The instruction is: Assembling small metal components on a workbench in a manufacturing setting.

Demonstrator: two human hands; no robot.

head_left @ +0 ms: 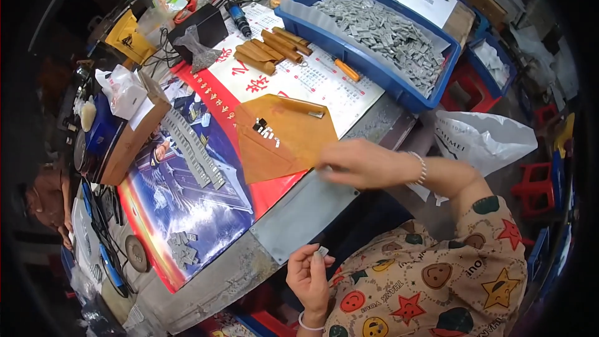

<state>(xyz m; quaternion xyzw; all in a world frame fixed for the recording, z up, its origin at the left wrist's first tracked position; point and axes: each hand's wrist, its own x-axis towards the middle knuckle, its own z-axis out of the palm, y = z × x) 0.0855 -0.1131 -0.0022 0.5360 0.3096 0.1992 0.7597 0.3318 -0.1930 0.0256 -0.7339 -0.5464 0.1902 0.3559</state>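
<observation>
Low in the picture, my left hand [309, 278] is closed, pinching a small light-grey piece [322, 251] between thumb and fingertips. My right hand [355, 163] hovers by the right corner of an amber sheet [293, 128], above the table's near edge. Its fingers are bent down and together, slightly blurred; anything in them is hidden. Several small white and black pieces [267, 132] lie in a cluster on the sheet. A rolled amber strip [302, 107] rests along the sheet's far side, with a small light piece at its end.
A blue tray [399, 97] heaped with grey metal pieces stands at the far right. Rolled amber sheets [274, 47] and an orange-handled tool [347, 70] lie nearby. Grey strips [193, 150] and loose grey pieces [182, 249] cover the poster; a cardboard box [134, 134] stands left. Another person's arm [62, 212] shows far left.
</observation>
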